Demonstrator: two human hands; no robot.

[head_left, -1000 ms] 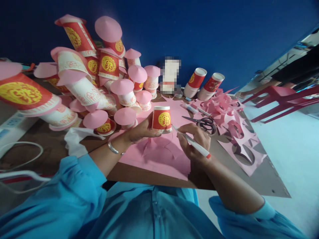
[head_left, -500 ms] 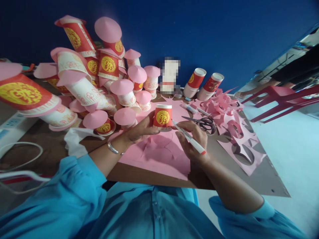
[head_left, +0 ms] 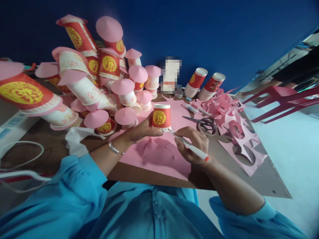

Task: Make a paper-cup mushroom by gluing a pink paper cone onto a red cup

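My left hand [head_left: 142, 130] is closed around the left side of a red and white paper cup [head_left: 164, 116] with a yellow round emblem. The cup stands upside down over pink paper [head_left: 159, 159], its base upward and rim low. In my right hand [head_left: 193, 142] is a white marker pen [head_left: 193, 148] with a red end, gripped between thumb and fingers. The pen's tip points at the lower right of the cup, close to the rim; whether it touches, I cannot tell. The back of the cup and some left fingers are hidden.
Many pink-coned paper cups [head_left: 109, 64] are piled at the left. Scissors [head_left: 205, 123] lie on a tape roll [head_left: 211, 131] to the right, beside pink paper scraps [head_left: 231, 116]. Two cup stacks [head_left: 195, 83] lean near the blue wall. A red chair [head_left: 274, 99] stands beyond the table.
The cup has turned, bringing its emblem leftward and its lower rim into view. The pen tip has moved down and slightly left along the cup.
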